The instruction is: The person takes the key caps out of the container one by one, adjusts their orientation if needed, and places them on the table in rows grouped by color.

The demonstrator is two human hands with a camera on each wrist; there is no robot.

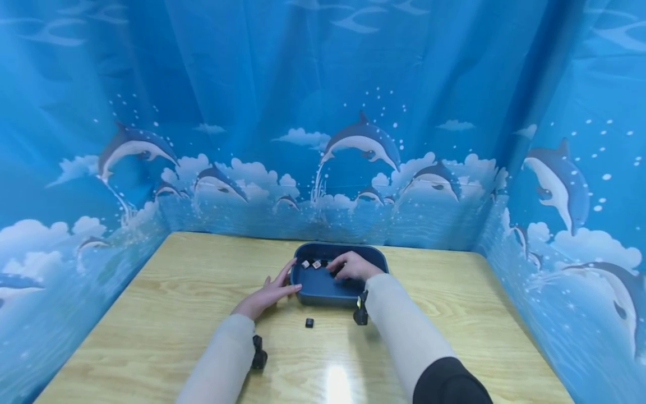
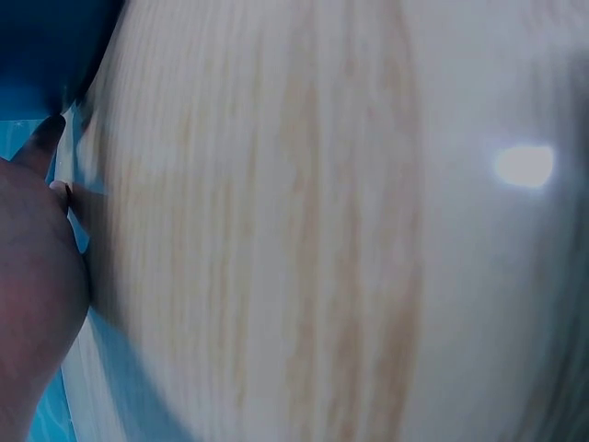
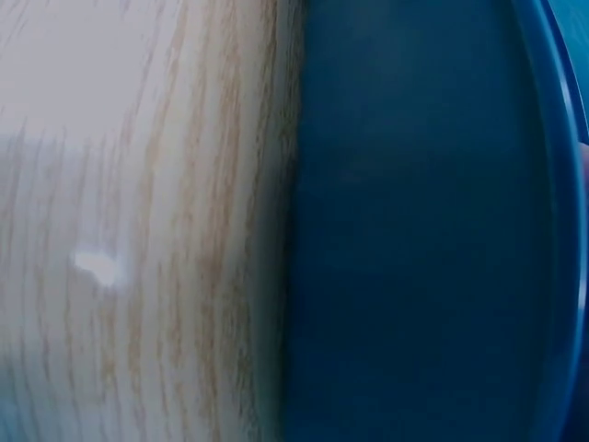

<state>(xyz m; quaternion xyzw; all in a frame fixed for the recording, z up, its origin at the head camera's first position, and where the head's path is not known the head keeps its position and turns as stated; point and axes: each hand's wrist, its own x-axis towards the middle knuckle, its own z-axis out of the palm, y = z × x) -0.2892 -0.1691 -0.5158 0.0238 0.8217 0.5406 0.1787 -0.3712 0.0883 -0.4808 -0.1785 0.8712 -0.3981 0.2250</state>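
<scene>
A dark blue tray (image 1: 323, 301) with raised walls sits toward the back of the table. At its left end, my left hand (image 1: 264, 297) has its fingers spread, and the fingertips touch the rim. In the left wrist view that hand (image 2: 37, 267) reaches up to the tray's wall (image 2: 46, 55). My right hand (image 1: 353, 266) is inside the tray, fingers bent down toward its floor; whether a small piece is between the fingertips is hidden. Beside them lie small white blocks (image 1: 316, 264) with marks and a small black block (image 1: 324, 262).
In front of the tray, a small black block (image 1: 309, 322) lies on the wood-grain table (image 1: 202, 280). A blue dolphin-print curtain (image 1: 282, 140) borders the table at the back and both sides. The right wrist view shows the tray's floor (image 3: 423, 230) close up.
</scene>
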